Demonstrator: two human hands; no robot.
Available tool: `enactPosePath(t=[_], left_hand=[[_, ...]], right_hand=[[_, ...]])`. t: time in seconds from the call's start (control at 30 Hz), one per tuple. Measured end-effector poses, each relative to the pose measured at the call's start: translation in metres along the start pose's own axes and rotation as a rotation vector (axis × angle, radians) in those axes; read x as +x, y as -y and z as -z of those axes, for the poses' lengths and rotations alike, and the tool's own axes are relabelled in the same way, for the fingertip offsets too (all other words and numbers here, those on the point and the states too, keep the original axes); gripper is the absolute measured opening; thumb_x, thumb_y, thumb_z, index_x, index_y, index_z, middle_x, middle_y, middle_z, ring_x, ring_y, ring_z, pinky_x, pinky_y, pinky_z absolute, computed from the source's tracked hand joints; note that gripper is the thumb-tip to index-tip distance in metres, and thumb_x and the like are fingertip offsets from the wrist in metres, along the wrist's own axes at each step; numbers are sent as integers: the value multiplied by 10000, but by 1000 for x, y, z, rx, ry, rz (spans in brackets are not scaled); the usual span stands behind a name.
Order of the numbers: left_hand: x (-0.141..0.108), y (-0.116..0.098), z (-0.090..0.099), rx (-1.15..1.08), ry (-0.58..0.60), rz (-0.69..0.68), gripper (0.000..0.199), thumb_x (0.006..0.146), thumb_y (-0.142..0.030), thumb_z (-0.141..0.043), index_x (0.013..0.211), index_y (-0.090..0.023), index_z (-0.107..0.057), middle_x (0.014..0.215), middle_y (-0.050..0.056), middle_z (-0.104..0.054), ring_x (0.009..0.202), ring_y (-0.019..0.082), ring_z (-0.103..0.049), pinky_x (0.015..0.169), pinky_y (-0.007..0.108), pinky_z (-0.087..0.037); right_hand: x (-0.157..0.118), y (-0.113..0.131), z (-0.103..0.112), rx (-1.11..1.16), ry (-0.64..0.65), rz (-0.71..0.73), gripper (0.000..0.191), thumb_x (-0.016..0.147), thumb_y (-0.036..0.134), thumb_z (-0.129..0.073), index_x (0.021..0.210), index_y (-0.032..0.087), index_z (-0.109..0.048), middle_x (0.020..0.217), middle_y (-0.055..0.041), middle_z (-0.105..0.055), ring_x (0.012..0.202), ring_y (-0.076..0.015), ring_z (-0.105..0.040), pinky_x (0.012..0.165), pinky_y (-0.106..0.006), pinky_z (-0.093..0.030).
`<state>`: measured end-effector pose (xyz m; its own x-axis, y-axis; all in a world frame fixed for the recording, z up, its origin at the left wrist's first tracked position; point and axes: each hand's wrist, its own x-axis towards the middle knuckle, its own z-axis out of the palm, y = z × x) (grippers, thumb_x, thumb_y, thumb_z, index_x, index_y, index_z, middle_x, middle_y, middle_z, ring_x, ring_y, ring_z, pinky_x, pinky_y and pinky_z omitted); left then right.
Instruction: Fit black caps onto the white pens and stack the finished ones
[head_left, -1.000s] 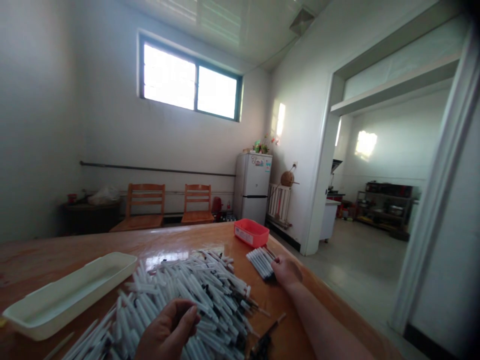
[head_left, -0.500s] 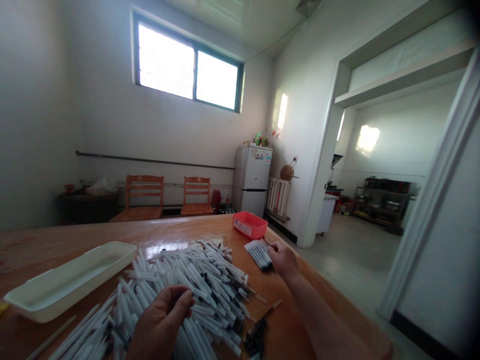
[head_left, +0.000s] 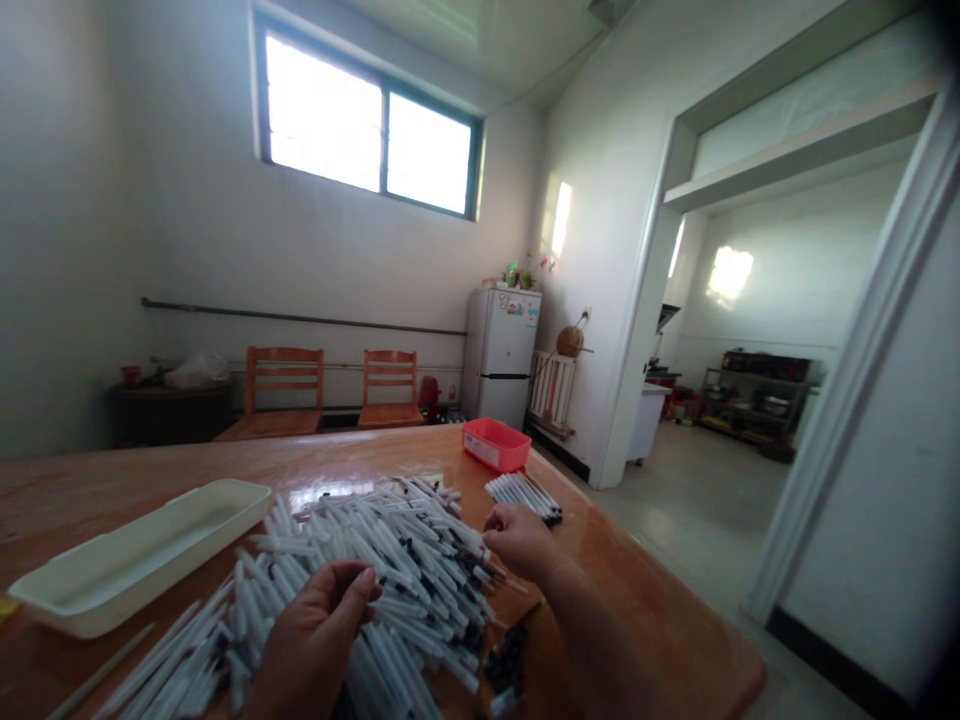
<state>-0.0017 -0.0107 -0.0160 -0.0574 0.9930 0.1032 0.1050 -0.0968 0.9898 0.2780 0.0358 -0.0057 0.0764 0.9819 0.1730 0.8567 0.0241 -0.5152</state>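
A large heap of white, translucent pen barrels (head_left: pixel 397 560), with dark bits among them, covers the middle of the table. My left hand (head_left: pixel 315 635) is over the heap's near side, thumb and fingertips pinched together; whatever sits between them is too small to make out. At the heap's right edge is my right hand (head_left: pixel 525 542), its fingers curled closed and their tips hidden from me. Just beyond it lies a neat row of white pens (head_left: pixel 517 489) with black ends. Small black pieces, seemingly pen caps (head_left: pixel 506 652), are piled below my right wrist.
A long cream tray (head_left: pixel 142 560) stands on the left of the wooden table (head_left: pixel 645 590). A red plastic basket (head_left: pixel 495 447) is near the far edge. Beyond are two wooden chairs (head_left: pixel 390 385), a fridge (head_left: pixel 502 350) and a doorway on the right.
My right hand has moved from the pen row left and nearer to me, to the heap's edge. The row now lies apart from it. My left hand keeps its pinch, nearly still.
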Motion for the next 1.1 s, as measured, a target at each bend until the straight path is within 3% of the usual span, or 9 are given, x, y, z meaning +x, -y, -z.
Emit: enactPosePath(t=[0.23,0.43,0.8,0.93,1.1], left_hand=[[-4,-5,-6,-22,-27,-11,492,697,-640,-703,891,-189,-670,753,50,-736,735,251,-657,668,326,-480],[-5,-5,-6,-18,7,-24,486,698,-633,-707,877,-183,-682,757,54,-734,713,233,-648,658,313,-486],[-6,-8,-7,-28,-1,-7,468,707,-614,-705,888,-183,-676,769,56,-732,720,241,-652,652,314,-480],[-6,-5,-8,-33,66,2,476,710,-599,-716,932,-178,-696,801,59,-733,737,236,-653,658,307,-484],[-9,-8,-17,-144,168,75,590,686,-582,-751,1111,-177,-698,841,53,-725,728,203,-634,614,279,-472]], right_hand=[[0,3,-15,-128,-6,-83,249,776,373,-610,909,219,-755,902,-63,-750,827,-201,-646,607,-257,-334],[-3,7,-25,-191,-24,-109,236,809,325,-567,885,211,-759,923,-98,-747,836,-224,-663,621,-271,-355],[-11,4,-11,12,-31,-29,175,825,268,-561,822,166,-703,811,-61,-708,752,-169,-604,628,-251,-347],[-20,7,-4,229,94,86,211,860,353,-601,863,161,-690,784,-6,-673,694,-118,-562,608,-209,-372],[-35,19,7,781,483,202,372,755,484,-761,861,137,-677,640,45,-537,564,-75,-413,529,-200,-313]])
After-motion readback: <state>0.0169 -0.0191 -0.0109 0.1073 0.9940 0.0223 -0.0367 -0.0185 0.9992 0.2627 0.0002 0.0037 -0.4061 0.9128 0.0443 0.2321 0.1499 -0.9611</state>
